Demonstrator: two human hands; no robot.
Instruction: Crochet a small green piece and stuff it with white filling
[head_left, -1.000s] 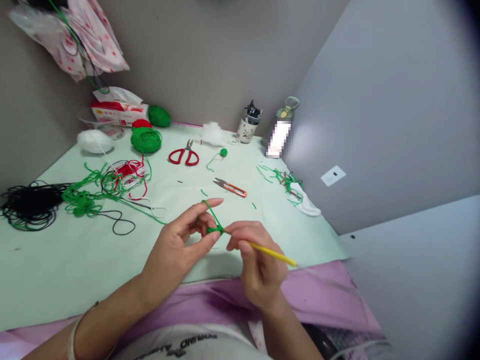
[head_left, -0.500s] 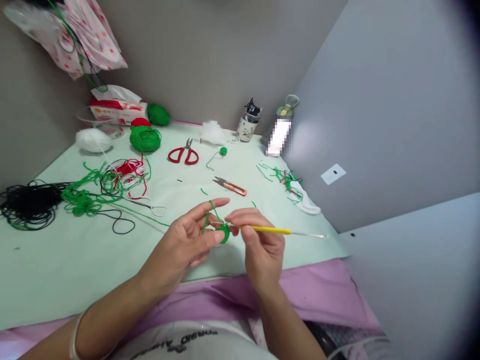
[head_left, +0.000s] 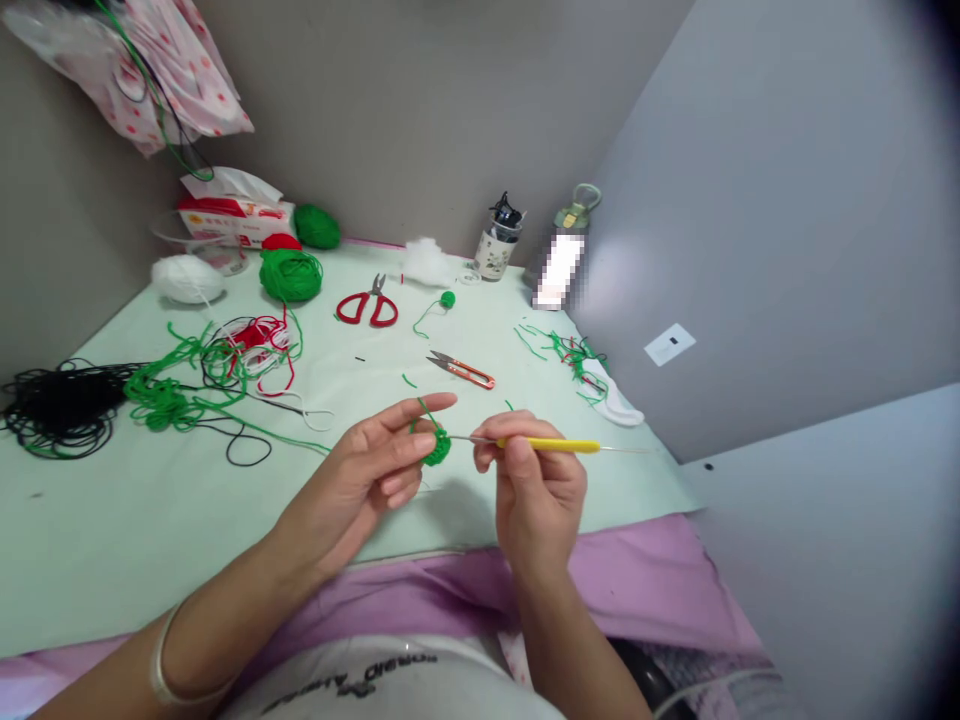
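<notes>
My left hand (head_left: 371,470) pinches a small green crocheted piece (head_left: 436,446) between thumb and middle finger, with the green yarn strand running over my raised forefinger. My right hand (head_left: 534,478) grips a yellow-handled crochet hook (head_left: 547,444) lying level, its metal tip pointing left into the green piece. Both hands hover above the front of the pale green table (head_left: 120,530).
Red scissors (head_left: 367,308) and orange thread snips (head_left: 463,370) lie beyond my hands. Tangled green, red, black yarn (head_left: 187,380) spreads at left; green yarn balls (head_left: 291,275), white yarn (head_left: 186,279), a tissue box (head_left: 236,218) sit at the back. A jar (head_left: 498,250), a bottle (head_left: 564,250), yarn scraps (head_left: 577,360) stand right.
My right hand has swung the hook from pointing down-right to lying level and drawn it rightward. The green piece has turned flat toward me, still pinched in my left hand.
</notes>
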